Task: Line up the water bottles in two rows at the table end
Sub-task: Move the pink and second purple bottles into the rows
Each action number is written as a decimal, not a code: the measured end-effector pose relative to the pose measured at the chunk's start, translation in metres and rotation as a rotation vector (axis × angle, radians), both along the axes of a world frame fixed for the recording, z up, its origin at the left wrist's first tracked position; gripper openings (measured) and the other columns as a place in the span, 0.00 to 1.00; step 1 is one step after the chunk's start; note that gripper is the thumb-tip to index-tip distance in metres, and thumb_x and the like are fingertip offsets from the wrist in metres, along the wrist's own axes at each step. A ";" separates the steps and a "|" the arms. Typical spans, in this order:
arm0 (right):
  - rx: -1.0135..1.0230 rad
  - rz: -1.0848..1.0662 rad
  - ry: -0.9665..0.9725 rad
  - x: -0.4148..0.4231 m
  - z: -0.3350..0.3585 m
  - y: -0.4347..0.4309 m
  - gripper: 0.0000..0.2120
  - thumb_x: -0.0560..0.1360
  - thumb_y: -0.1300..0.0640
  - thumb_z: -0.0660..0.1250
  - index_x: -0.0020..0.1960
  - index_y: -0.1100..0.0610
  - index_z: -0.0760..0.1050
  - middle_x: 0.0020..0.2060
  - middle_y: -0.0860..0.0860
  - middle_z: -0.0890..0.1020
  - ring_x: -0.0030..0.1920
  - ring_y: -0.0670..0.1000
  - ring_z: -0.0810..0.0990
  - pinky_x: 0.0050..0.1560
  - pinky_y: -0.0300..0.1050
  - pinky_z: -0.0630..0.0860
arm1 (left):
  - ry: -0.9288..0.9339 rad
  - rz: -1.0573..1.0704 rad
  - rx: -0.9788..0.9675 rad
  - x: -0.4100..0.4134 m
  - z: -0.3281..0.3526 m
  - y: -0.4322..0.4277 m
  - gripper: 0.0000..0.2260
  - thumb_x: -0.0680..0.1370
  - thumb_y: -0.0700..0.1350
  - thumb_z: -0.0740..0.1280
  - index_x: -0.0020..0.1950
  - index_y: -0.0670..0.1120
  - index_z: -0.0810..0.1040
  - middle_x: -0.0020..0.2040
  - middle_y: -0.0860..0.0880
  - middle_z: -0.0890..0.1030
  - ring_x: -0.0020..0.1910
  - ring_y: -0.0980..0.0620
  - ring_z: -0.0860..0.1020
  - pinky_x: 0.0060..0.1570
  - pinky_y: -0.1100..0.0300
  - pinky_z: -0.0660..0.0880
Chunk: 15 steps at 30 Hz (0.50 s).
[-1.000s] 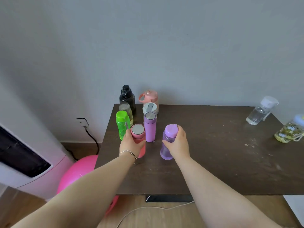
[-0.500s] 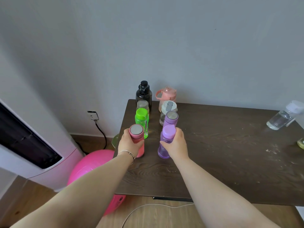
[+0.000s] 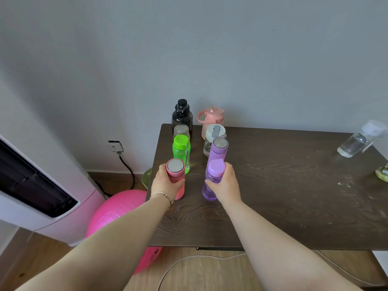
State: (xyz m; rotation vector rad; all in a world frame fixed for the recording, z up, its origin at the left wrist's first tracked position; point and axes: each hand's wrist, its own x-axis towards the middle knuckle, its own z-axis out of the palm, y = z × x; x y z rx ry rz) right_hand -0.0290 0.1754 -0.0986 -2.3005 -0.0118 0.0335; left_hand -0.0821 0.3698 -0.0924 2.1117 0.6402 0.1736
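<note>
**Gripping two bottles at the near end of a double row**

Standing at the left end of a dark wood-grain table point(image 3: 294, 196), two columns of bottles are running away toward the wall. The left hand point(image 3: 165, 183) is wrapping around a matte pink flask point(image 3: 176, 177) with a flat brushed-metal cap, its base resting on the tabletop. The right hand point(image 3: 226, 185) is closing around a translucent purple bottle point(image 3: 211, 181) with an opaque lilac screw cap, also upright on the table. The two held bottles are sitting side by side, apart from each other.

Behind the pink flask, a clear neon-green bottle point(image 3: 181, 152) with a strap is standing just beside it, followed by a smoky clear bottle with a grey lid point(image 3: 181, 130) and a dark, glossy black jug point(image 3: 181, 116) nearest the wall. Behind the purple bottle, a smooth lilac cylinder flask point(image 3: 218, 149) with a metal top is standing close, then a clear bottle with a white flip lid point(image 3: 214, 135) and a frosted salmon-pink jug point(image 3: 211, 118) with a loop handle.

Well apart, at the table's right end, a clear bottle with a white cap point(image 3: 359, 139) is appearing tilted near the edge of the frame, and a yellowish patterned bottle point(image 3: 383, 173) is showing only partly.

The tabletop is looking scuffed, with pale specks. A plain grey wall is rising behind; a wall socket point(image 3: 114, 145) with a black cord, a glossy pink exercise ball point(image 3: 117, 208), a white appliance point(image 3: 42, 196) and a wooden floor point(image 3: 199, 274) are lying to the left and below.
</note>
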 end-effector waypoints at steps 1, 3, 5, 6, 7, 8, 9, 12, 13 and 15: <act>0.004 -0.001 0.012 0.000 0.000 0.000 0.40 0.65 0.52 0.80 0.70 0.51 0.62 0.65 0.50 0.73 0.64 0.54 0.75 0.58 0.51 0.78 | -0.006 -0.005 0.001 -0.001 0.000 0.000 0.30 0.67 0.49 0.78 0.65 0.49 0.69 0.59 0.47 0.79 0.57 0.44 0.78 0.54 0.55 0.74; 0.008 0.002 0.025 -0.001 0.001 0.000 0.40 0.66 0.53 0.80 0.70 0.51 0.62 0.65 0.50 0.73 0.65 0.54 0.75 0.59 0.52 0.77 | -0.010 -0.008 0.002 -0.002 -0.001 0.001 0.30 0.67 0.49 0.78 0.64 0.49 0.69 0.59 0.47 0.79 0.57 0.44 0.78 0.54 0.55 0.74; 0.006 0.010 0.026 -0.001 0.001 -0.001 0.40 0.66 0.53 0.80 0.71 0.51 0.61 0.66 0.50 0.73 0.66 0.55 0.74 0.61 0.52 0.76 | -0.014 -0.012 -0.001 -0.002 -0.001 0.001 0.30 0.67 0.49 0.78 0.64 0.50 0.69 0.59 0.48 0.79 0.57 0.45 0.78 0.53 0.55 0.74; 0.004 0.013 0.027 -0.001 0.002 -0.001 0.41 0.66 0.53 0.80 0.71 0.51 0.61 0.66 0.50 0.72 0.66 0.55 0.74 0.61 0.52 0.76 | -0.017 -0.015 -0.005 -0.003 -0.001 0.001 0.30 0.67 0.49 0.78 0.64 0.50 0.69 0.59 0.48 0.79 0.57 0.45 0.78 0.53 0.56 0.74; 0.001 0.015 0.030 -0.001 0.003 -0.001 0.41 0.66 0.53 0.80 0.72 0.51 0.61 0.67 0.51 0.72 0.66 0.55 0.73 0.62 0.52 0.76 | -0.021 -0.017 -0.009 -0.003 -0.001 0.000 0.30 0.67 0.49 0.78 0.64 0.49 0.69 0.59 0.48 0.79 0.57 0.45 0.78 0.53 0.57 0.73; -0.001 0.016 0.031 -0.002 0.004 -0.001 0.41 0.66 0.53 0.80 0.72 0.51 0.61 0.67 0.51 0.72 0.67 0.55 0.73 0.62 0.52 0.76 | -0.024 -0.018 -0.014 -0.003 0.000 -0.001 0.30 0.67 0.48 0.78 0.65 0.49 0.69 0.59 0.48 0.79 0.57 0.45 0.78 0.53 0.57 0.72; -0.003 0.014 0.030 -0.002 0.004 -0.002 0.41 0.66 0.53 0.80 0.72 0.51 0.61 0.67 0.51 0.72 0.67 0.55 0.73 0.62 0.52 0.76 | -0.026 -0.021 -0.017 -0.003 0.000 -0.003 0.30 0.67 0.48 0.78 0.65 0.49 0.69 0.59 0.47 0.79 0.57 0.45 0.78 0.53 0.57 0.72; -0.022 0.009 0.019 -0.003 0.006 -0.003 0.40 0.66 0.52 0.80 0.71 0.52 0.62 0.66 0.51 0.73 0.66 0.55 0.74 0.61 0.52 0.76 | -0.013 -0.046 -0.005 -0.001 0.000 -0.007 0.30 0.67 0.49 0.77 0.64 0.49 0.68 0.59 0.47 0.79 0.57 0.43 0.78 0.54 0.55 0.74; -0.027 0.007 0.016 -0.003 0.007 -0.004 0.40 0.66 0.52 0.80 0.71 0.52 0.62 0.66 0.51 0.73 0.65 0.55 0.74 0.60 0.52 0.76 | -0.006 -0.054 0.003 -0.001 0.000 -0.008 0.29 0.67 0.50 0.77 0.64 0.50 0.68 0.59 0.46 0.79 0.56 0.43 0.78 0.54 0.54 0.74; -0.033 -0.001 0.018 -0.004 0.008 -0.006 0.40 0.66 0.52 0.80 0.71 0.52 0.63 0.65 0.51 0.74 0.65 0.55 0.75 0.60 0.51 0.76 | 0.006 -0.060 0.008 0.001 0.001 -0.009 0.29 0.68 0.50 0.77 0.64 0.49 0.68 0.60 0.46 0.78 0.56 0.42 0.78 0.53 0.55 0.74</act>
